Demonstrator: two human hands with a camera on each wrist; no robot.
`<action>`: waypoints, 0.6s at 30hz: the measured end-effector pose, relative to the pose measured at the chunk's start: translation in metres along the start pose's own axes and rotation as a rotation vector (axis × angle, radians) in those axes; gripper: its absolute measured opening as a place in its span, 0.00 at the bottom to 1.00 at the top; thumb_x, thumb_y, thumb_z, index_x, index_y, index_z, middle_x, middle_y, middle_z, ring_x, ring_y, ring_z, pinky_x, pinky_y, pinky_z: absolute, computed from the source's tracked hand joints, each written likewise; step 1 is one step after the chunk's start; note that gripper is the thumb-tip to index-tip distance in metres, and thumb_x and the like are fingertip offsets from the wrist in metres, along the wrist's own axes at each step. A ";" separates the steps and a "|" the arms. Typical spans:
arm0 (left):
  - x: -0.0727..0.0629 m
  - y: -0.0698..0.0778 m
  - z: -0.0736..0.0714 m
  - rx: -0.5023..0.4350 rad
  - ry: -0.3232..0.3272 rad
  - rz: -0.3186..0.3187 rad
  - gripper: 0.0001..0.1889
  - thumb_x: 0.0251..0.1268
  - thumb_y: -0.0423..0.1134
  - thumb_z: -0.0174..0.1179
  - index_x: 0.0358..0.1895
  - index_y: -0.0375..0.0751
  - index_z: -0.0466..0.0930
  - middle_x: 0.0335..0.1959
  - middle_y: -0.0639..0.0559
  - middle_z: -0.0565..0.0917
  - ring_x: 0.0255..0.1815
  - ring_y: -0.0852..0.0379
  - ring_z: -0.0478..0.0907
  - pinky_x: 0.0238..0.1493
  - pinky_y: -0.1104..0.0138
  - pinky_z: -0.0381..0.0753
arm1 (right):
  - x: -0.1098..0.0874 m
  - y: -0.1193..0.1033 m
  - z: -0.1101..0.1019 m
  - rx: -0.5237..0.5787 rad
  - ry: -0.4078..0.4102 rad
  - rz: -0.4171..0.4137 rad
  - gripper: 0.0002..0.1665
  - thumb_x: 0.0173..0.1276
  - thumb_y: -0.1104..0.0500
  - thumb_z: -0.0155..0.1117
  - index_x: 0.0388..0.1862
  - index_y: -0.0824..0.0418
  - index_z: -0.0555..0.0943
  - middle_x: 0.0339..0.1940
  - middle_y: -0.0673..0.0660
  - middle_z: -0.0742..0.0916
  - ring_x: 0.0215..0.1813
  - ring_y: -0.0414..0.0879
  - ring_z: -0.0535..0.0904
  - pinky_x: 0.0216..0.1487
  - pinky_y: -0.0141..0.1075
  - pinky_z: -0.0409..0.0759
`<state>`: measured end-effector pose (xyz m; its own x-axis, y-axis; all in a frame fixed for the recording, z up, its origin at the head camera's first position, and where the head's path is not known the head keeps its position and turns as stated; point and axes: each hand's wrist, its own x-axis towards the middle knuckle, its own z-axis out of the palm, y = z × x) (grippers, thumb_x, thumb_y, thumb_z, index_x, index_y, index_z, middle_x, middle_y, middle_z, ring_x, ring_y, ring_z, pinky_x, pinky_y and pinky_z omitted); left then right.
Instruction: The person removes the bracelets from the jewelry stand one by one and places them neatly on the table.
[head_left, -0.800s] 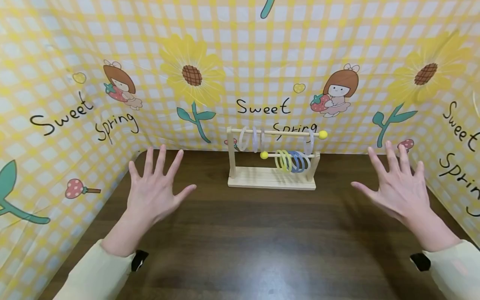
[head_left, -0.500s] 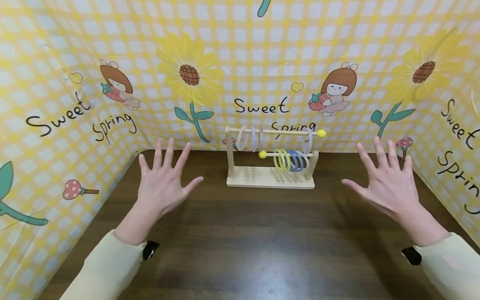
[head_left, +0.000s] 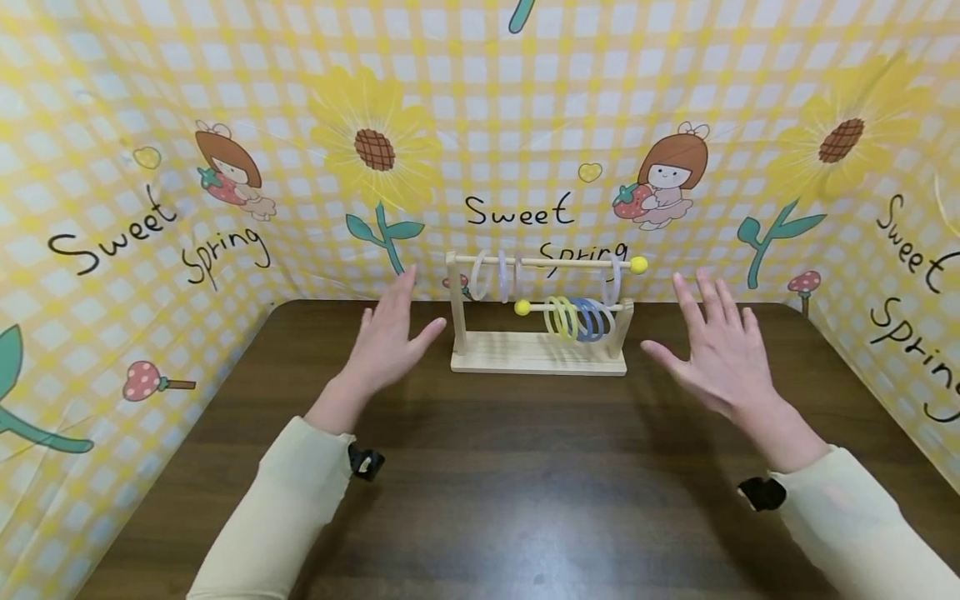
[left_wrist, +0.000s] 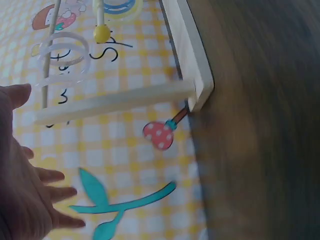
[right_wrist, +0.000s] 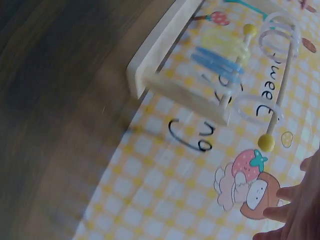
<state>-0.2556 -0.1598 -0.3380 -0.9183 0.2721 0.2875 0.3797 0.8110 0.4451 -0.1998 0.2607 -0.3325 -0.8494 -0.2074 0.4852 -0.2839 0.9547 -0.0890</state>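
Note:
A wooden rack [head_left: 538, 364] with two pegs stands at the back of the table. Its upper peg, tipped by a yellow ball [head_left: 638, 265], carries several pale translucent rings [head_left: 503, 277]. On the lower peg, which ends in a yellow ball at the left, hang yellow rings [head_left: 557, 318] and blue rings [head_left: 592, 321], with a pale one beside them. Left of the rack is my left hand [head_left: 384, 343], fingers extended and holding nothing. My right hand [head_left: 722, 360], fingers spread, is in the air to the right of the rack, also holding nothing.
The dark wooden table [head_left: 510, 483] spreads in front of the rack. A yellow checked cloth [head_left: 525, 100] with printed flowers and figures hangs behind and along both sides. Black wrist cameras [head_left: 366, 462] sit at both cuffs.
Both hands have moved inward toward the rack, the left to the right and the right to the left. The left hand has turned, its fingers closer together. The rack stays in place.

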 end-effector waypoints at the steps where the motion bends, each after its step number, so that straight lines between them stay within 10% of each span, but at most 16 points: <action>1: 0.003 0.000 0.003 -0.077 -0.006 0.000 0.44 0.72 0.62 0.47 0.79 0.52 0.30 0.79 0.45 0.43 0.77 0.43 0.43 0.68 0.38 0.46 | 0.002 -0.003 0.003 0.036 0.022 -0.004 0.54 0.66 0.28 0.51 0.79 0.55 0.48 0.75 0.67 0.59 0.73 0.67 0.53 0.62 0.67 0.55; 9: 0.027 -0.012 0.030 -0.583 -0.036 0.014 0.40 0.77 0.39 0.50 0.78 0.49 0.31 0.75 0.35 0.52 0.71 0.34 0.57 0.65 0.42 0.60 | 0.015 -0.022 0.020 0.289 0.150 0.020 0.46 0.72 0.36 0.51 0.79 0.55 0.50 0.65 0.67 0.72 0.64 0.65 0.67 0.56 0.62 0.66; 18: 0.040 -0.015 0.047 -0.701 -0.032 0.035 0.37 0.76 0.33 0.49 0.78 0.48 0.38 0.72 0.33 0.60 0.69 0.35 0.62 0.68 0.48 0.60 | 0.032 -0.034 0.043 0.486 0.310 0.009 0.36 0.72 0.54 0.59 0.73 0.59 0.58 0.56 0.62 0.80 0.57 0.58 0.76 0.43 0.58 0.73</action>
<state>-0.3038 -0.1370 -0.3727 -0.9031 0.3158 0.2910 0.3815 0.2791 0.8812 -0.2369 0.2126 -0.3515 -0.7034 -0.0579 0.7085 -0.5116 0.7333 -0.4479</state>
